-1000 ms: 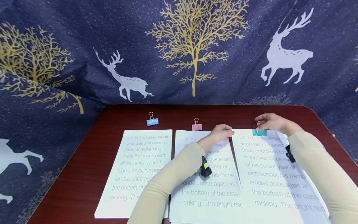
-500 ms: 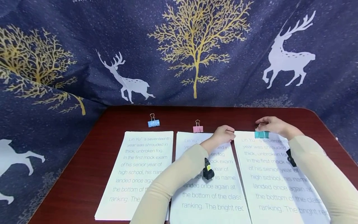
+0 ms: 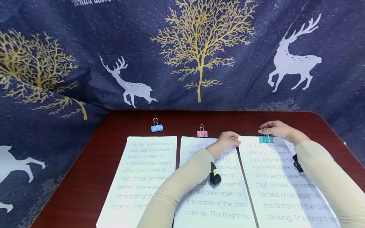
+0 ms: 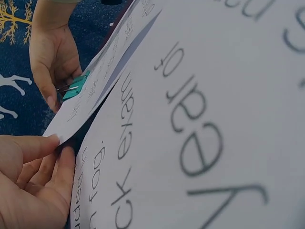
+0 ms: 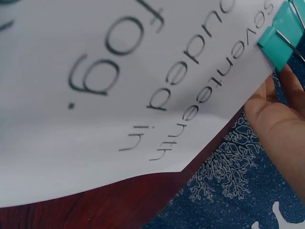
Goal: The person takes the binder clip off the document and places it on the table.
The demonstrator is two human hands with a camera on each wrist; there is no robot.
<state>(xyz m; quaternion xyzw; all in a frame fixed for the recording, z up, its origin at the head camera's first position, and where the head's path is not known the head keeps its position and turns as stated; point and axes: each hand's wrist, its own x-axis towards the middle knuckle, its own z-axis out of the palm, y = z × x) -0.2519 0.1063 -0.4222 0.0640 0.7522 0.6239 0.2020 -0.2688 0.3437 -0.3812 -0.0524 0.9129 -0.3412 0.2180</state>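
The right-hand paper stack [image 3: 273, 177] lies on the table, its top edge carrying a teal binder clip [image 3: 266, 139]. My right hand [image 3: 280, 131] holds this clip by its wire handles from behind the edge; the fingertips are partly hidden. In the left wrist view the clip [image 4: 76, 87] sits over the sheets' edge. My left hand [image 3: 226, 141] pinches the stack's near-left top corner between thumb and fingers, as the left wrist view shows, with the corner slightly raised. Under my left forearm lies the middle paper stack [image 3: 211, 202].
A pink binder clip [image 3: 202, 133] stands at the top edge of the middle stack. A blue binder clip [image 3: 156, 128] lies behind the left paper stack [image 3: 148, 167]. The dark red table [image 3: 85, 167] ends at a deer-patterned cloth [image 3: 182, 79].
The right stack's left edge has drawn apart from the middle stack, leaving a narrow gap. Both hands keep their places on the clip and corner. The head view has tilted slightly.
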